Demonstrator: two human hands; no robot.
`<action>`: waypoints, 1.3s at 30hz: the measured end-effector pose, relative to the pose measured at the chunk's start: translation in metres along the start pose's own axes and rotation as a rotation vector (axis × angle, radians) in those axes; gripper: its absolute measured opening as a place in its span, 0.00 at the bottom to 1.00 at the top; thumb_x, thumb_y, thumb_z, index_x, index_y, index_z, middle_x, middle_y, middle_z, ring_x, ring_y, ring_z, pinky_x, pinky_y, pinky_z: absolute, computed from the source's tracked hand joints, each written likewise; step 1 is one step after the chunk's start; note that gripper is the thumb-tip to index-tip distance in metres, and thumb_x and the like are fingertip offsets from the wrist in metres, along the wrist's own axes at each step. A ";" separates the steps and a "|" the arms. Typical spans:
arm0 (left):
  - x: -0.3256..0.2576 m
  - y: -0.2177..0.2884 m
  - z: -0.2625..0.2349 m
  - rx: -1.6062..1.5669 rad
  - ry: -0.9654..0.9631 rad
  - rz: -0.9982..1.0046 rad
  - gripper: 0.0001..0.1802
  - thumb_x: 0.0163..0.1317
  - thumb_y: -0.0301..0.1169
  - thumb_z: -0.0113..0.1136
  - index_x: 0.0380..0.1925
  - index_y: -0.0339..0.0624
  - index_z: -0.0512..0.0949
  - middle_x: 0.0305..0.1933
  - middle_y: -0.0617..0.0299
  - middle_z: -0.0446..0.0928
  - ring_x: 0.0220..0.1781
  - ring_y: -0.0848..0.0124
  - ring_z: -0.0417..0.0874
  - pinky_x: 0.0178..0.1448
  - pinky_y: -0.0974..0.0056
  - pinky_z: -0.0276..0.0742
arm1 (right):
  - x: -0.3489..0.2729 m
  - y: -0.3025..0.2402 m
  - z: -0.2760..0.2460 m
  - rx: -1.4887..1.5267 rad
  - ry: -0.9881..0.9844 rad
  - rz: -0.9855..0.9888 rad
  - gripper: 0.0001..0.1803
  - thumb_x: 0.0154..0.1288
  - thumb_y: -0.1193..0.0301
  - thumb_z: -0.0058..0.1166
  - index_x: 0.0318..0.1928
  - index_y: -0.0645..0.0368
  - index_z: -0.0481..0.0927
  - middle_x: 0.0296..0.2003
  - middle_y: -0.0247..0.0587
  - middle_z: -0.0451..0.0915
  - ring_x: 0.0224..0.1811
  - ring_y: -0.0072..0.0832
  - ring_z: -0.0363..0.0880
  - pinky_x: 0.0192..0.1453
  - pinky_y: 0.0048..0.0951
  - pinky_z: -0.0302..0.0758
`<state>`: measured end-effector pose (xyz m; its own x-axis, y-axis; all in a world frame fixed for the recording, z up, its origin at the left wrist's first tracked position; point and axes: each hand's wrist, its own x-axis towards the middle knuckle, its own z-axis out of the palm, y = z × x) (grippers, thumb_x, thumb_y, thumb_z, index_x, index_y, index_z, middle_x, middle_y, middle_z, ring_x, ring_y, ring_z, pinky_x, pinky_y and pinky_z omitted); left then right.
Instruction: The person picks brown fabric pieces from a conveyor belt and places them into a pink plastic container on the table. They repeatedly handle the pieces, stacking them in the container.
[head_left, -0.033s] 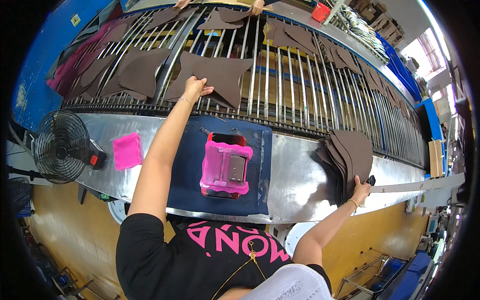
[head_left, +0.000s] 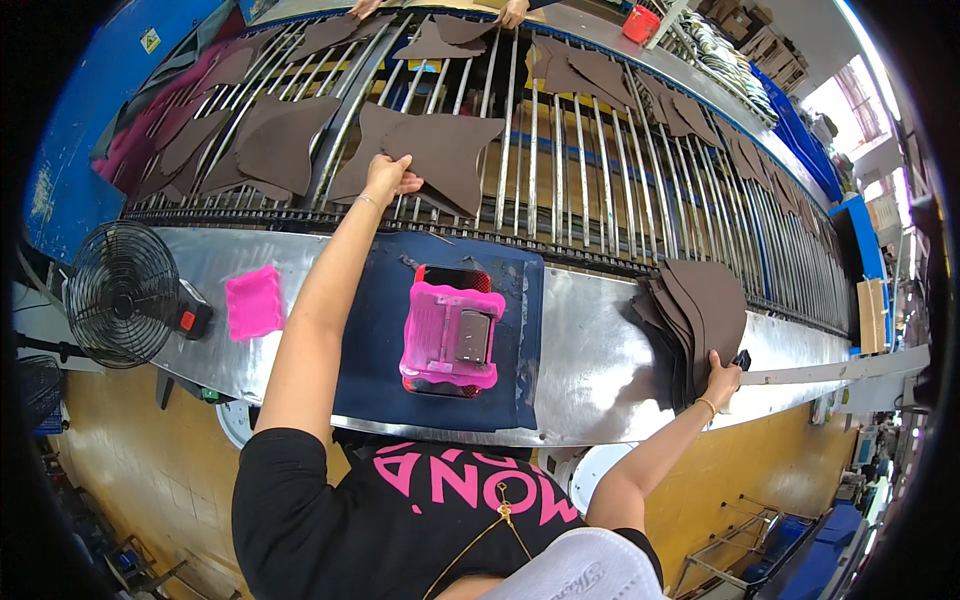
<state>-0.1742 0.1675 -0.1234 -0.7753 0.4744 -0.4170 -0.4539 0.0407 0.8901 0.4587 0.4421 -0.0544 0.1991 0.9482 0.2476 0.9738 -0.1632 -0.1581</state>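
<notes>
Pinching dark-brown, round-edged stacked sheets [head_left: 715,300]: right hand [head_left: 722,380]. Left hand [head_left: 391,180] half-curled at brown, four-cornered flat sheet [head_left: 450,145]; hold unclear. Pink lettering [head_left: 455,478], black cloth shirt [head_left: 295,500].

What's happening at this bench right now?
Someone's left hand touches overlapping brown pieces on the metal bars, while their right hand is at the near edge of a brown stack on the bench. Between the arms, a pink tray sits over a blue mat. Two other hands show at the bars' far side.
</notes>
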 end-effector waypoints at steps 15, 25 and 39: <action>-0.143 0.073 -0.010 0.477 -0.291 0.231 0.23 0.61 0.42 0.60 0.51 0.44 0.68 0.25 0.64 0.71 0.14 0.78 0.73 0.14 0.75 0.63 | -0.008 -0.007 0.007 -0.031 0.144 -0.039 0.25 0.58 0.47 0.54 0.46 0.52 0.81 0.42 0.49 0.79 0.44 0.46 0.79 0.46 0.44 0.75; -0.174 0.071 -0.019 0.458 -0.308 0.225 0.20 0.63 0.41 0.58 0.51 0.44 0.70 0.27 0.65 0.71 0.15 0.80 0.73 0.15 0.78 0.63 | -0.027 -0.031 -0.010 0.073 0.139 0.003 0.22 0.58 0.57 0.60 0.43 0.64 0.79 0.45 0.53 0.77 0.50 0.45 0.76 0.49 0.43 0.75; -0.226 0.070 0.031 0.656 -0.296 1.095 0.36 0.57 0.35 0.65 0.64 0.40 0.61 0.49 0.57 0.73 0.41 0.68 0.82 0.40 0.69 0.79 | -0.137 -0.151 -0.139 1.461 -0.145 -0.572 0.14 0.71 0.67 0.46 0.48 0.67 0.72 0.27 0.43 0.80 0.19 0.24 0.78 0.24 0.21 0.75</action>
<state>-0.0177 0.0901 0.0389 -0.4396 0.7052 0.5563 0.7081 -0.1090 0.6977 0.3000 0.2988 0.0687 -0.2397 0.8206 0.5189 -0.0462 0.5242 -0.8503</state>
